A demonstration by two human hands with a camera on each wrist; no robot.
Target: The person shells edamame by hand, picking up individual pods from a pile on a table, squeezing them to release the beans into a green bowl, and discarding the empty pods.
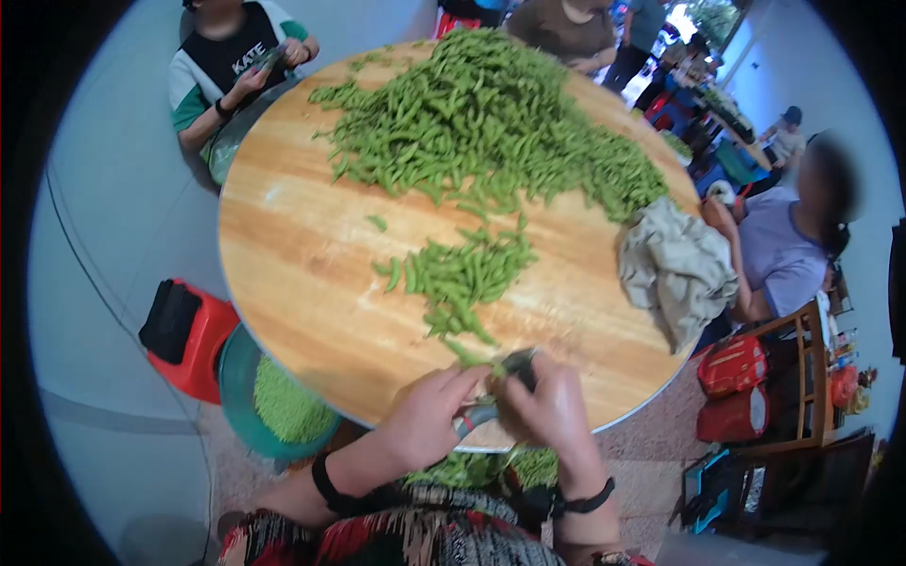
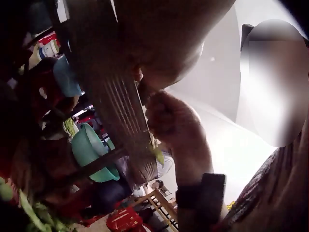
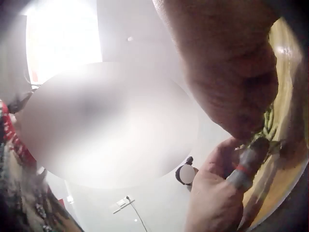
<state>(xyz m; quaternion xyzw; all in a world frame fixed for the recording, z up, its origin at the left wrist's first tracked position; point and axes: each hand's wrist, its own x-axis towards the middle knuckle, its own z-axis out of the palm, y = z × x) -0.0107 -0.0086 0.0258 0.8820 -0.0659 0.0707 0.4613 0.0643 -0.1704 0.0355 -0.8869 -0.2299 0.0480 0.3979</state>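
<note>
Over the near edge of the round wooden table, my left hand (image 1: 422,420) and right hand (image 1: 550,407) meet at the fingertips. Both pinch at a green soybean pod (image 1: 497,371), mostly hidden by the fingers. A grey cover with a red band (image 3: 241,169) sits on a left-hand finger in the right wrist view. Something dark (image 1: 520,366) covers the right thumb. Just beyond the fingers lies a small spread of pods (image 1: 462,274). The left wrist view shows the right hand (image 2: 175,121) with its fingers curled in.
A large heap of pods (image 1: 462,113) covers the far side of the table (image 1: 302,236). A crumpled grey cloth (image 1: 675,264) lies at its right edge. Left below stands a green basin (image 1: 236,396) of shelled beans beside a red stool (image 1: 203,349). Other people sit around the table.
</note>
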